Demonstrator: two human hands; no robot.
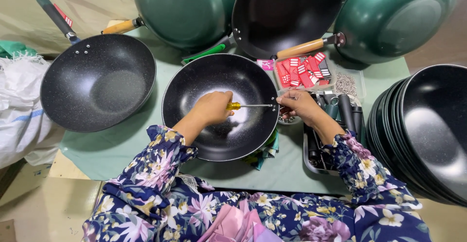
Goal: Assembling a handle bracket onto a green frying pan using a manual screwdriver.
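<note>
Two hands work at one black speckled wok (pixel 221 125) in the centre of the frame. The left hand (pixel 213 107) sits inside the bowl, fingers closed around the yellow handle of a screwdriver (pixel 248 106); the shaft runs level toward the right rim, where two rivet heads show. The right hand (pixel 299 103) is outside that rim, fingers pinched together at the wall opposite the screwdriver tip; what they grip cannot be made out. The wok rests on a green mat (pixel 121 145), with a crumpled green cloth (pixel 265 152) under its lower right edge. Open mat remains only at the lower left and lower centre. A second black wok (pixel 97 89) with a dark handle lies just left of the first, rims nearly meeting. Across the top of the frame three more woks lean on edge: a green one (pixel 187 8), a black one (pixel 287 16) with a wooden handle, and a green one (pixel 394 18) at upper right. A nested stack of dark woks (pixel 428 125) crowds the right edge. Between that stack and the right hand, a clear tray (pixel 304 72) holds red and white tags, a neighbouring clear box (pixel 346 84) holds small metal screws, and a grey bin (pixel 321 159) holds dark handles. A white woven sack (pixel 19 111) fills the left edge.
</note>
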